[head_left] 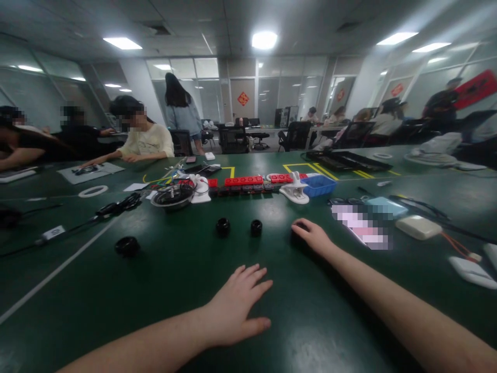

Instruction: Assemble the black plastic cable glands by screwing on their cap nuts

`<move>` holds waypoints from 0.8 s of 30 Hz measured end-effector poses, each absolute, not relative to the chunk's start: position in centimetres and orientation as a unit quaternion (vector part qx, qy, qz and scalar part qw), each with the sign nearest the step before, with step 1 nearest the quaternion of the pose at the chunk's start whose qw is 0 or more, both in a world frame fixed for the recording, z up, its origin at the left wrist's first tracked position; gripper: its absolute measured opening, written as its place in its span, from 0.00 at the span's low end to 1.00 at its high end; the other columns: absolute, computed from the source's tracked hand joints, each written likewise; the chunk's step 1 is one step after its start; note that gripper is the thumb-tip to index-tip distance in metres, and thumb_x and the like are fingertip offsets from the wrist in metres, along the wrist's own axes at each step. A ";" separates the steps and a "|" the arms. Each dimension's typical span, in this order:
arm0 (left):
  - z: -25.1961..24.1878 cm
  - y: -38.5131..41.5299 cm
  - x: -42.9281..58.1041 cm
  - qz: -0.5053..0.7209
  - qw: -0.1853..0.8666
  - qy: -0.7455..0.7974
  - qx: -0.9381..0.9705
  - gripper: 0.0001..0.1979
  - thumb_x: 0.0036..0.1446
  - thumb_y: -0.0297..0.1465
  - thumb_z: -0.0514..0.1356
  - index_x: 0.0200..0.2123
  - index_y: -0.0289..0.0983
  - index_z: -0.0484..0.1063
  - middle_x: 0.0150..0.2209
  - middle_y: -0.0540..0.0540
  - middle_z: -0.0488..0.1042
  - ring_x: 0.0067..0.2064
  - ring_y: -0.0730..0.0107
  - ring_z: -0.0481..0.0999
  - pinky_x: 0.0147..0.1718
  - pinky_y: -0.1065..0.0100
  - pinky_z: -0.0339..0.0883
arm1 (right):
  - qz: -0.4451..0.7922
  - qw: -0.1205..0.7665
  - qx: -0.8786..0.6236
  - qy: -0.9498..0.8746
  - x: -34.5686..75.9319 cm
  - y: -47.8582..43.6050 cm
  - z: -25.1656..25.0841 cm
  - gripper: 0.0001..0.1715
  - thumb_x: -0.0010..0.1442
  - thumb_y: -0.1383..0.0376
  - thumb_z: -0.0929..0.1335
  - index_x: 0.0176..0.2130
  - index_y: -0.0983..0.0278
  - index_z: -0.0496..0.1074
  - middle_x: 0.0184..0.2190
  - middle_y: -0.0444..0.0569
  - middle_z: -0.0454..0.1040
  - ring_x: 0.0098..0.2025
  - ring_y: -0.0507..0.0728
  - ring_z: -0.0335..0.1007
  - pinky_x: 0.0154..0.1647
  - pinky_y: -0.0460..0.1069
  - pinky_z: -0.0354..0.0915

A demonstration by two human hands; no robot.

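My left hand [243, 305] is spread with its palm down over the near middle of the green table [186, 280], and nothing is in it. Farther out to the right, my right hand [312, 234] curls its fingers round a dark round piece [298, 229], mostly hidden by the hand. To its left stand two glossy black round pieces, a small one [256, 228] and a slightly bigger one [222, 227]. A wider black round piece [127, 246] sits at the left. What these pieces are I cannot tell.
Behind them are a red strip of blocks [244, 181], a white clamp [295, 189], a blue basket [319, 185] and a round metal dish [172, 197]. Black cables [116, 205] lie left. A phone [361, 225] and a white case [418, 227] are right. A person [145, 137] sits across.
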State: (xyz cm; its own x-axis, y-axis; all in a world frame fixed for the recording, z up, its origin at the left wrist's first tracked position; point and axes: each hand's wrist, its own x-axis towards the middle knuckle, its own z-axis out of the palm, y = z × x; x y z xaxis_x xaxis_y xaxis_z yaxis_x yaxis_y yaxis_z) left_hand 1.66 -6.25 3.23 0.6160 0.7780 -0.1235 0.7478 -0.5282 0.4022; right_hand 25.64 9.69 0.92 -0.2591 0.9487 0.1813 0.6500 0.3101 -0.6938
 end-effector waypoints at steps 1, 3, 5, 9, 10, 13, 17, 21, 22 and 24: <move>3.2 -6.3 1.7 0.036 0.209 0.436 0.875 0.32 0.53 0.46 0.54 0.59 0.43 0.49 0.62 0.43 0.47 0.62 0.55 0.44 0.57 0.48 0.40 | 0.257 0.291 -0.525 -0.758 26.4 8.5 1.0 0.14 0.53 0.55 0.63 0.35 0.61 0.70 0.35 0.49 0.72 0.39 0.59 0.67 0.42 0.53 0.61; 3.3 -6.4 1.7 0.040 0.201 0.433 0.878 0.32 0.53 0.46 0.53 0.59 0.43 0.50 0.62 0.42 0.48 0.62 0.55 0.44 0.57 0.48 0.40 | 0.268 0.277 -0.513 -0.767 27.7 6.3 1.2 0.16 0.49 0.53 0.63 0.33 0.60 0.71 0.34 0.50 0.72 0.38 0.60 0.67 0.41 0.54 0.61; 3.2 -6.5 1.7 0.045 0.191 0.429 0.882 0.32 0.53 0.46 0.53 0.59 0.42 0.50 0.62 0.42 0.48 0.62 0.56 0.44 0.57 0.49 0.40 | 0.276 0.264 -0.506 -0.774 28.6 4.2 1.4 0.17 0.48 0.52 0.64 0.33 0.59 0.71 0.34 0.51 0.72 0.38 0.60 0.68 0.41 0.54 0.61; 2.9 -6.6 1.6 0.059 0.171 0.426 0.887 0.32 0.52 0.45 0.54 0.58 0.40 0.51 0.61 0.40 0.50 0.62 0.54 0.46 0.57 0.49 0.42 | 0.287 0.256 -0.490 -0.782 28.8 0.6 1.7 0.17 0.49 0.52 0.64 0.35 0.60 0.71 0.36 0.53 0.72 0.40 0.60 0.67 0.42 0.54 0.61; 2.7 -6.6 1.6 0.063 0.167 0.425 0.887 0.33 0.52 0.45 0.54 0.58 0.40 0.52 0.61 0.39 0.50 0.62 0.54 0.46 0.57 0.49 0.42 | 0.289 0.251 -0.486 -0.785 28.5 -0.1 1.7 0.18 0.50 0.53 0.63 0.36 0.61 0.70 0.38 0.53 0.71 0.41 0.60 0.66 0.43 0.54 0.61; 2.2 -6.6 1.6 0.078 0.161 0.420 0.890 0.33 0.52 0.45 0.55 0.58 0.39 0.52 0.61 0.38 0.51 0.61 0.53 0.47 0.57 0.49 0.42 | 0.290 0.242 -0.468 -0.799 27.3 -2.1 1.7 0.18 0.53 0.53 0.62 0.38 0.63 0.68 0.37 0.52 0.70 0.42 0.60 0.65 0.43 0.55 0.60; 2.0 -6.7 1.6 0.095 0.162 0.421 0.887 0.34 0.51 0.45 0.56 0.58 0.39 0.51 0.61 0.38 0.50 0.62 0.54 0.46 0.57 0.48 0.42 | 0.301 0.238 -0.388 -0.838 24.5 -4.5 1.7 0.15 0.54 0.55 0.62 0.36 0.63 0.68 0.33 0.50 0.69 0.39 0.59 0.65 0.45 0.57 0.57; 3.1 -7.0 1.1 0.090 0.176 0.383 0.902 0.43 0.43 0.48 0.60 0.60 0.40 0.46 0.62 0.39 0.46 0.62 0.51 0.43 0.55 0.40 0.34 | 0.315 0.250 -0.315 -0.860 21.0 -6.3 1.7 0.13 0.53 0.56 0.64 0.34 0.63 0.67 0.33 0.49 0.69 0.38 0.58 0.63 0.47 0.58 0.54; 3.4 -7.2 0.8 0.083 0.183 0.374 0.905 0.46 0.41 0.50 0.60 0.60 0.39 0.45 0.62 0.39 0.45 0.62 0.49 0.41 0.54 0.39 0.33 | 0.315 0.255 -0.302 -0.863 20.2 -6.6 1.7 0.13 0.52 0.56 0.65 0.34 0.63 0.67 0.33 0.48 0.69 0.39 0.58 0.63 0.48 0.58 0.53; 4.0 -7.6 0.1 0.070 0.196 0.380 0.901 0.50 0.39 0.52 0.60 0.61 0.37 0.42 0.63 0.37 0.42 0.62 0.47 0.39 0.54 0.38 0.31 | 0.319 0.258 -0.275 -0.870 18.7 -7.0 1.9 0.13 0.51 0.56 0.66 0.33 0.63 0.68 0.35 0.48 0.69 0.41 0.58 0.62 0.47 0.56 0.54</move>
